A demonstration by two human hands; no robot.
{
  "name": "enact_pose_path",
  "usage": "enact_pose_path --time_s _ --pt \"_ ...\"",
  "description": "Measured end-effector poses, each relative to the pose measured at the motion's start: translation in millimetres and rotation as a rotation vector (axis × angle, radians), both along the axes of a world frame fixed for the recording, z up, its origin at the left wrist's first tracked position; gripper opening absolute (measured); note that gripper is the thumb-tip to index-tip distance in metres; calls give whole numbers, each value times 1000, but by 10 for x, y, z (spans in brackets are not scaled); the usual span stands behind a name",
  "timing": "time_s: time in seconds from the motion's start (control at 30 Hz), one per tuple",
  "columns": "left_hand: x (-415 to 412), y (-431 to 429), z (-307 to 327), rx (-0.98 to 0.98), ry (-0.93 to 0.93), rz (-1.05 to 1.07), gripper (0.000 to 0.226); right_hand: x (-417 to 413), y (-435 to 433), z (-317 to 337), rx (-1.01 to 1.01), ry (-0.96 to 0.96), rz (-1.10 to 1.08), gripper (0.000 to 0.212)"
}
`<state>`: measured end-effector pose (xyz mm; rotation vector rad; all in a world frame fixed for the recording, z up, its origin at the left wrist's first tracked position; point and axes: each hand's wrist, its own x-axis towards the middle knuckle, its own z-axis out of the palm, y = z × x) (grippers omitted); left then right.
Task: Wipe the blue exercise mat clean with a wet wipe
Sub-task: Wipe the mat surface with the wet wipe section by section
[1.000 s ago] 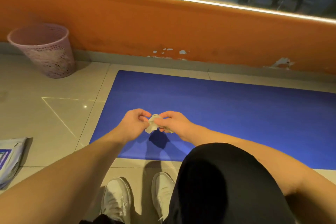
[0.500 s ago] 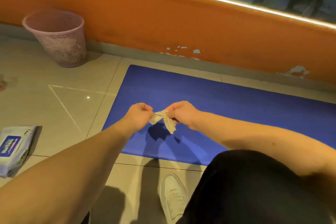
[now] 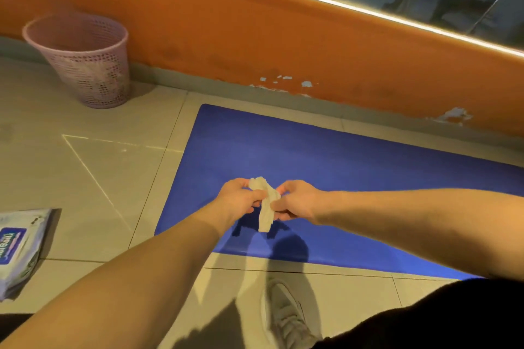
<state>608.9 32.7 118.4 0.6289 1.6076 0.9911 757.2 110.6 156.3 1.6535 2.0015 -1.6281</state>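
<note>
Both hands are pinching the wipe [image 3: 266, 208]: the left hand [image 3: 241, 200] is gripping its bunched upper end, the right hand [image 3: 297, 202] is clamping its middle with curled fingers, and a loose tail is hanging between them. The wipe is hanging in the air over the near left part of the mat [image 3: 354, 167], not touching it. The mat is lying flat on the tiles, its far edge running near the orange wall [image 3: 255, 31].

The step in hand is probably opening the crumpled wipe. It is best done by finding a free corner with each hand and drawing them apart gently, so the wet sheet spreads without tearing, then pressing it flat under one palm and wiping in overlapping strokes from the left end.

The pack [image 3: 17, 249] is lying on the floor well to the left. The bin [image 3: 82, 56] is standing by the wall.
</note>
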Motion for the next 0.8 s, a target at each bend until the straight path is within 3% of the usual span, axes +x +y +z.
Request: enact_pose_path --time_s 0.13,0.27,0.33,0.4,0.53,0.57,0.67,0.8 --pt "78 32 -108 -27 42 -117 35 148 -208 -122 30 -57 -73 34" --pt "137 9 -157 -52 105 -210 33 303 -311 -281 93 -61 -150 12" --pt "165 -39 -179 -40 85 -261 22 334 -356 -347 25 -57 -220 5" --pt "185 -108 -203 -26 67 -294 11 333 -401 -415 -98 -7 -349 13" --pt "140 -222 -329 -90 21 -270 5 290 -470 -467 -250 135 -545 21" --pt "114 -234 -370 -115 -3 -245 12 272 -482 -465 -257 156 -557 26" --pt "37 -227 -412 -188 -118 -129 12 215 -512 -488 -209 87 -461 50" --pt "-71 -202 -404 -262 -190 -19 8 90 -558 -404 -34 -8 -84 80"
